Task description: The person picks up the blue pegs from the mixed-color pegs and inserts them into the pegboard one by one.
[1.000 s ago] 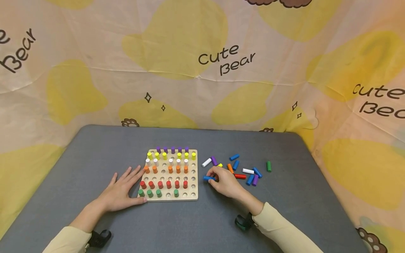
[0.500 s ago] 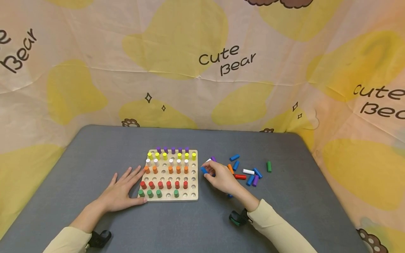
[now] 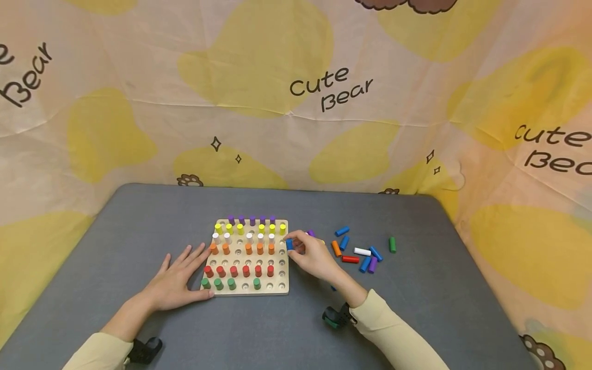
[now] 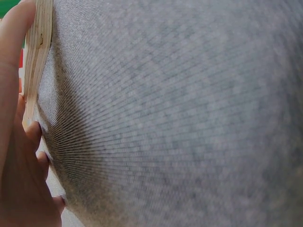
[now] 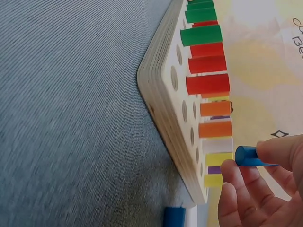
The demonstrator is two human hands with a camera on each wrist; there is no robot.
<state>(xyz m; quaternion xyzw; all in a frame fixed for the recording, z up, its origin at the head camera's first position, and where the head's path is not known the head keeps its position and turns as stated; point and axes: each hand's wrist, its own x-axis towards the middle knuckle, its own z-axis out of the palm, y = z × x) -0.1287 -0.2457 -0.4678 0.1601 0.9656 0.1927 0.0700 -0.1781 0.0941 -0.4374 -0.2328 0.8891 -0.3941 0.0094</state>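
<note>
My right hand (image 3: pixel 314 255) pinches a blue peg (image 3: pixel 289 244) between thumb and fingers at the right edge of the wooden pegboard (image 3: pixel 284 294). In the right wrist view the blue peg (image 5: pixel 247 156) is held level with the tops of the standing pegs. Spread fingers of my left hand (image 3: pixel 173 282) rest along the board's left side, thumb at the near corner. Rows of purple, yellow, white, orange, red and green pegs (image 3: pixel 257 283) stand in the board, with bare holes among them and down much of its right column.
Loose pegs lie right of the board: several blue pegs (image 3: pixel 344 243), an orange peg (image 3: pixel 336 248), a red peg (image 3: pixel 350 259), a white peg (image 3: pixel 362 251), a purple peg (image 3: pixel 372 265) and a green peg (image 3: pixel 392 244). Behind the grey table (image 3: pixel 152 221) hangs a printed cloth (image 3: pixel 259 103).
My right hand has carried the blue peg left and slightly away from me to the board's edge, turning it from lying flat to more upright. The left hand has stayed put.
</note>
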